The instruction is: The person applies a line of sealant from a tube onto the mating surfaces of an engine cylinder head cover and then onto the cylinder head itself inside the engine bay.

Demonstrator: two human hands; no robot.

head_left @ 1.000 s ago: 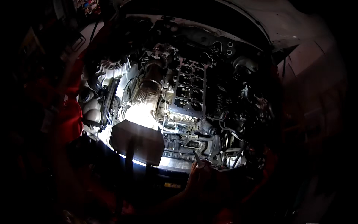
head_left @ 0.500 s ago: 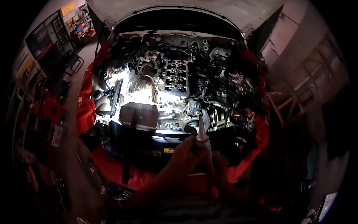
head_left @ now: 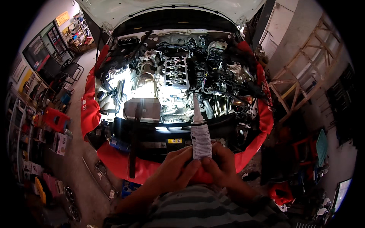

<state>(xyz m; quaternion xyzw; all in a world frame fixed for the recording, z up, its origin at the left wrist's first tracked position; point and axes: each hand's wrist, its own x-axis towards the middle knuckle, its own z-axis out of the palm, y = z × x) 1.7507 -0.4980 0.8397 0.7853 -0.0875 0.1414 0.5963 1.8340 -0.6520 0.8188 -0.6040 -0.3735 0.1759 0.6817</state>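
A pale squeeze tube [head_left: 201, 140] with a long tapered nozzle stands upright between my two hands, its printed side toward me. My left hand [head_left: 176, 167] grips its lower left side, the thumb near the bottom end. From the right, my right hand [head_left: 220, 163] pinches the same end between thumb and fingers. Beyond the nozzle lies the opened car engine [head_left: 176, 74], brightly lit, its rectangular top part uncovered with rows of openings. A brownish box-shaped piece [head_left: 152, 110] rests at the front left of the engine bay.
Red fender covers [head_left: 89, 102] drape round the bay beneath the raised hood [head_left: 171, 4]. A dark bar [head_left: 135, 146] stands upright at the front left. A blue can [head_left: 119, 144] lies on the front edge. At right is a wooden frame [head_left: 300, 83]; a red stool [head_left: 57, 119] is at left.
The picture has brightened and the view has shifted slightly. The tube has come up and a little left, showing more of its printed body, with both hands still on it.
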